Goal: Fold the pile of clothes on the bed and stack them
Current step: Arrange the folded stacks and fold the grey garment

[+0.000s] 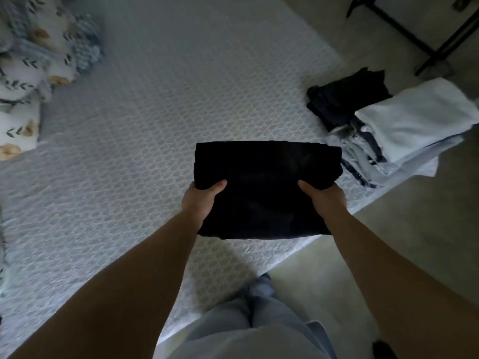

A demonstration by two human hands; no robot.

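Left hand (pixel 201 200): curled round the near-left edge of a folded black garment (pixel 264 190), thumb laid on top, fingers hidden beneath. Right hand (pixel 325 199): curled likewise round the near-right edge, thumb on top, fingers hidden. The folded black garment is held between both hands as a flat rectangle above the near right part of the bed (pixel 145 125), close to its edge; its long axis is set left to right across the view, and its far edge is pointed away from the person. Whether its underside touches the cover cannot be told. Just beside it, to the right, a stack of folded light clothes (pixel 409 130) is placed on the bed's right edge. Beyond that stack, touching it, a dark folded pile (pixel 344 99) is found. At far left, patterned bedding (pixel 33 66) is bunched. Right of the bed, floor (pixel 414 216) is seen.
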